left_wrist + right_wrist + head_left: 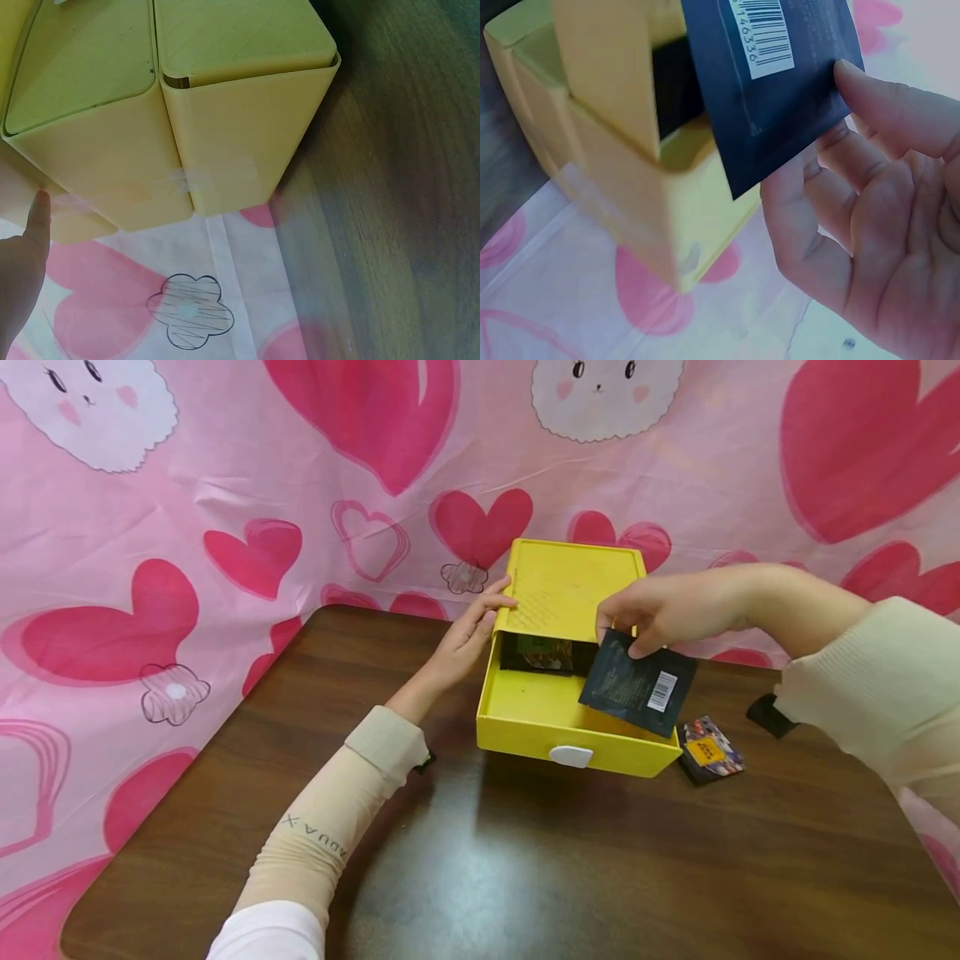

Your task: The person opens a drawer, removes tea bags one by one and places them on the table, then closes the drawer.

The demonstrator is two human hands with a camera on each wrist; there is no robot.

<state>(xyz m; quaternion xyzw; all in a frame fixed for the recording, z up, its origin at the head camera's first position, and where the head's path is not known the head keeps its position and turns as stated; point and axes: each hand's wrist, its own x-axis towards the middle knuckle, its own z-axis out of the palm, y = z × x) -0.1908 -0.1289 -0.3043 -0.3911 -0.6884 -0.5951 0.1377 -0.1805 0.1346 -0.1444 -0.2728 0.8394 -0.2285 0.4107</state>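
My right hand (675,610) pinches a flat dark packet (633,685) by its upper edge, thumb on the face with the white barcode label. The packet hangs tilted over the right side of a pulled-out yellow drawer (525,731) with a white handle (571,756). Inside, toward the back of that drawer, stands another dark packet (543,653) with a printed picture. My left hand (467,639) rests along the left side of the yellow drawer cabinet (573,589), its fingertips at the top edge. In the left wrist view, one finger (36,217) touches the cabinet's side.
A colourfully printed packet (708,750) lies on the brown wooden table (360,877), right of the drawer. Farther right, a small black item (770,716) shows beside my right sleeve. A pink cloth with hearts (255,560) hangs behind the table.
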